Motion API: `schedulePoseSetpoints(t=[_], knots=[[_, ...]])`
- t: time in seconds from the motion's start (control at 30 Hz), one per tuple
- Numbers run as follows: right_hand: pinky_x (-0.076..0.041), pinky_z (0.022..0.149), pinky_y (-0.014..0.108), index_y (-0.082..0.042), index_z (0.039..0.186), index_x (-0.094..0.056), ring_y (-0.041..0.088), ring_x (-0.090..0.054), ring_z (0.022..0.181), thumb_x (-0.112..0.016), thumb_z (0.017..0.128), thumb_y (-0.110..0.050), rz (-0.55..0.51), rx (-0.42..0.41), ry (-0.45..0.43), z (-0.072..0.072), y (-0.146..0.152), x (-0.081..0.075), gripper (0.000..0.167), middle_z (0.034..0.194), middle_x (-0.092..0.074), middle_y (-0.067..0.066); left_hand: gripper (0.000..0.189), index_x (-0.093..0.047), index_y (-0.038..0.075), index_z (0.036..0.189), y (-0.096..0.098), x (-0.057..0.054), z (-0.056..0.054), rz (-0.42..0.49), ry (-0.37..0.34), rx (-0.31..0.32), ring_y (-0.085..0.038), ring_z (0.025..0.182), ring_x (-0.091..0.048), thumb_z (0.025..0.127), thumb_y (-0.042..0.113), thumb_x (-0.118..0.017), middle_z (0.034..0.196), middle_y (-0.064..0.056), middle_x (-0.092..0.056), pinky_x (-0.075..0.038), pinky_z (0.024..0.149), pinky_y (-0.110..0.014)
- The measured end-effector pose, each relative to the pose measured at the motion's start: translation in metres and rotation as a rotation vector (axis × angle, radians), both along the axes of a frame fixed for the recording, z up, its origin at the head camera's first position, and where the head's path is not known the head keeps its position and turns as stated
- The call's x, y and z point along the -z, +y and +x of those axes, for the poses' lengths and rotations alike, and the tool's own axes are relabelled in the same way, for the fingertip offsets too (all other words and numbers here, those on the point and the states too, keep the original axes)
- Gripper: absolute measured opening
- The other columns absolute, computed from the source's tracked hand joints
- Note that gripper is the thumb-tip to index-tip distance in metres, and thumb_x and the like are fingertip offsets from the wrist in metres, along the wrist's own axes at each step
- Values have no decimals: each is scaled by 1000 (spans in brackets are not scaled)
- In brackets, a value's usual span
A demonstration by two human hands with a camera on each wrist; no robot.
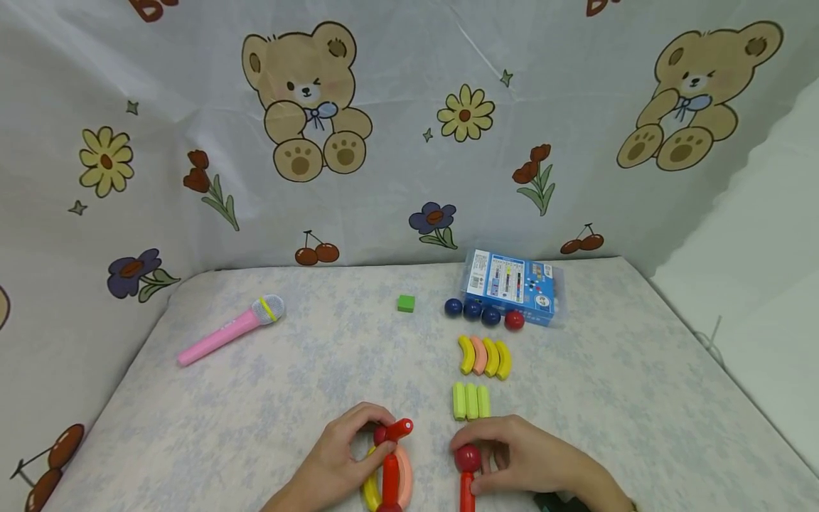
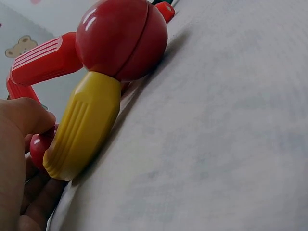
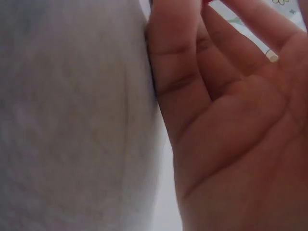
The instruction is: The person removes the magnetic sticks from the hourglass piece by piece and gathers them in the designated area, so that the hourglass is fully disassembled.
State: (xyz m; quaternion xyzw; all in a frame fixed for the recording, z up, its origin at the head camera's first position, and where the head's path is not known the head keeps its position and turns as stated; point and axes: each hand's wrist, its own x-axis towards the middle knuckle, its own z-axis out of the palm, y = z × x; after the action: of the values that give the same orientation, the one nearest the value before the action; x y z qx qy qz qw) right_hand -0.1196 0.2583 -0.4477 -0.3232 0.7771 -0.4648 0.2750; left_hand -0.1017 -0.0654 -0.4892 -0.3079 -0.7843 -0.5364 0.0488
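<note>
My left hand [image 1: 348,455] pinches a red ball [image 2: 41,149] at the far end of a joined toy piece. That piece has a yellow curved stick [image 2: 89,125], a pink curved stick [image 1: 405,475], straight red sticks [image 1: 390,478] and a larger-looking red ball [image 2: 122,38] at its near end. One short red stick [image 1: 399,428] juts up beside the left fingertips. To the right, my right hand [image 1: 525,454] holds another red ball [image 1: 468,458] with a red stick [image 1: 468,491] running from it toward me. In the right wrist view the palm [image 3: 240,134] hides most of that ball.
Ahead of the right hand lie light green sticks [image 1: 471,402], yellow and pink curved sticks [image 1: 491,358], blue balls [image 1: 472,310] and a red ball [image 1: 515,320]. A blue box [image 1: 512,281] stands behind them. A green block [image 1: 406,304] and a pink toy microphone [image 1: 224,333] lie farther left.
</note>
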Motion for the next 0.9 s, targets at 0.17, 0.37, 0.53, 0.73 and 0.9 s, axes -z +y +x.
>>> schedulePoseSetpoints(t=[0.17,0.37,0.53,0.73,0.9], knots=[[-51,60,19,-24,129,-69,-2,-57,73,-79,93,-30,1,-14,20,1,-2,1,38,110,-69,-8,27,-61,28,120,0,0,0,-1,1,3,-7,91,-60,97,19,-74,110,11,-64,-55,81,-24],[-50,61,18,-26,120,-71,-2,-55,77,-77,94,-35,20,-6,88,1,-4,3,29,107,-67,-10,26,-61,29,119,-1,-1,1,-16,-30,2,-7,91,-60,98,21,-74,110,11,-64,-55,82,-24],[-49,63,17,-29,113,-74,-2,-55,81,-75,95,-37,47,0,130,2,-7,3,19,103,-63,-12,25,-61,29,120,-2,0,0,-17,-32,7,-7,91,-60,98,23,-73,111,11,-64,-56,81,-24],[-51,65,18,-31,110,-75,-1,-56,87,-74,96,-38,69,8,142,4,-8,5,15,102,-60,-13,25,-61,29,120,-2,2,0,-9,-11,12,-7,91,-60,99,24,-72,110,11,-64,-56,80,-24],[-51,63,18,-32,110,-74,-1,-56,85,-74,96,-40,73,21,181,4,-10,5,15,100,-59,-13,26,-61,28,120,-1,3,-1,-6,-1,11,-8,90,-60,98,21,-73,109,10,-64,-56,79,-24]])
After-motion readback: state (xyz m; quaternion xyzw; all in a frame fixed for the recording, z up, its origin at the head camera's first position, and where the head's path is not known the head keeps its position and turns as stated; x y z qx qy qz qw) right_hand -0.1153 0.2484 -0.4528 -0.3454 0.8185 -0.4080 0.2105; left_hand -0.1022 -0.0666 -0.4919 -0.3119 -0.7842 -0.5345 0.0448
